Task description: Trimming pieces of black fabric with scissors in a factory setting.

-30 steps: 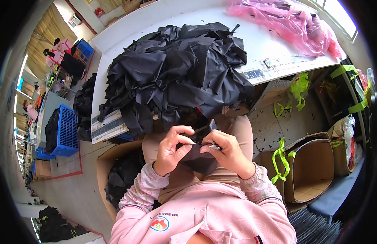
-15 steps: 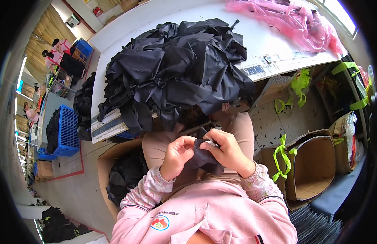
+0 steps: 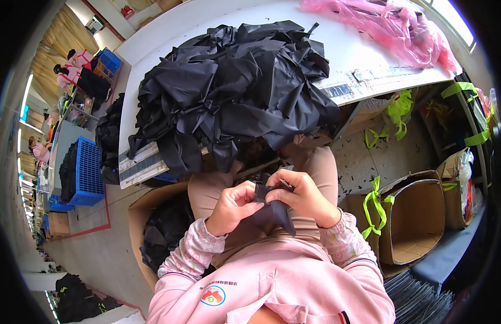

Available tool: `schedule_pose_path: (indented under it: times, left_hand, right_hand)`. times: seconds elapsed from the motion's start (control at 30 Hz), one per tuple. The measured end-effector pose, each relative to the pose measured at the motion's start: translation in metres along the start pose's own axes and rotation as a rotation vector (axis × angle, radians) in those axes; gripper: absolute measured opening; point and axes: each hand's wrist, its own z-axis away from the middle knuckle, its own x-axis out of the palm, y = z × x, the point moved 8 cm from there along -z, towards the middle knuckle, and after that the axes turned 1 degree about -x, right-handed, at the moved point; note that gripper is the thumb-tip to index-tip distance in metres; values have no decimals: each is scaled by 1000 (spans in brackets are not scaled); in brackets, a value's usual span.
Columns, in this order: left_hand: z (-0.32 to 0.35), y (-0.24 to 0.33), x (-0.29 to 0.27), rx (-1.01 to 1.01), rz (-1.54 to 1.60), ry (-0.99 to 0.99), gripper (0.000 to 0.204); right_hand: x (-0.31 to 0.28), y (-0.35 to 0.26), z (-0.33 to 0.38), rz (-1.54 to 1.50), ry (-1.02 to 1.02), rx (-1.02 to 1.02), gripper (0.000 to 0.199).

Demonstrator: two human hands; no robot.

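Black fabric piece: located above your lap, in front of the near edge of the worktop, with its upper edge between your two hands and its lower part hanging free.

State of the hands: your left hand pinches the edge between thumb and fingers; your right hand grips the same edge just beside it. A small dark item shows at the right fingers; its kind cannot be told.

Handling: expect the piece to be light, thin and limp. It should fold easily and give no support beyond the pinch. The smooth sheen on the similar black pile suggests a surface that may slip under a loose hold. Breakage is unlikely; creasing is the likelier fault.

Hold points: take the upper edge at two close points, thumb against fingertips, and let the remainder hang.
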Motion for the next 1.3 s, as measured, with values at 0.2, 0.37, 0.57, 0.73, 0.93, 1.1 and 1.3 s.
schedule_pose_path:
  times: [0.2, 0.37, 0.57, 0.73, 0.93, 1.1, 1.3]
  left_hand:
    - [-2, 6, 6, 44, 326, -6, 15]
    - [-2, -2, 5, 108, 231, -15, 13]
    - [6, 23, -7, 378, -105, 247, 15]
    - [10, 21, -15, 397, -194, 357, 16]
    - [15, 21, -16, 450, -251, 408, 17]
    - [18, 16, -16, 461, -300, 422, 14]
    - [21, 14, -13, 495, -430, 401, 14]
  right_hand:
    - [7, 23, -5, -413, -7, 103, 22]
    - [19, 34, -5, -488, -4, 79, 27]
    - [-17, 9, 8, 177, 365, -127, 27]
    - [18, 17, 24, -323, 52, 268, 25]
    - [47, 23, 33, -554, -101, 388, 23]
    - [48, 25, 30, -490, -32, 334, 23]
    - [34, 10, 24, -113, 107, 106, 27]
